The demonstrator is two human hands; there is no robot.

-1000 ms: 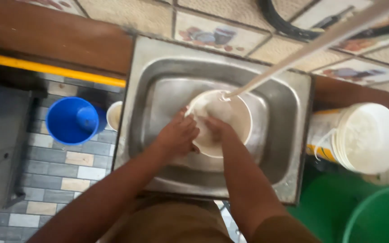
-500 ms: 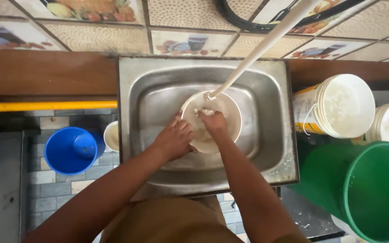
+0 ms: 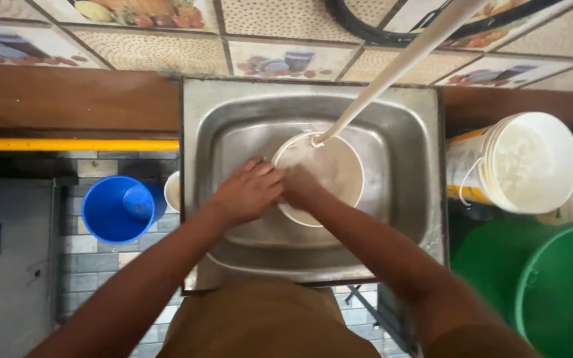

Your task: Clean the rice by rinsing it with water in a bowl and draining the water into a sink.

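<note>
A white round bucket (image 3: 333, 169) stands in a steel sink (image 3: 392, 126), under the end of a long white pipe (image 3: 392, 69) that slants down from the upper right into its rim. My left hand (image 3: 247, 192) rests on the bucket's left rim, fingers curled over it. My right hand (image 3: 300, 189) lies just beside it on the near-left edge of the bucket, partly inside. Both hands touch each other over the rim. Whether anything small is held between them is hidden.
A blue bucket with a blue mug (image 3: 121, 209) sits on the floor left of the sink. A white lidded tub (image 3: 518, 162) and a green bucket (image 3: 558, 292) stand to the right. A yellow pipe (image 3: 67, 144) runs along the left. Patterned tiles (image 3: 280, 26) back the sink.
The view has shifted so the sink sits more centred and straight. Both hands stay on the bucket's left rim, drawn closer together.
</note>
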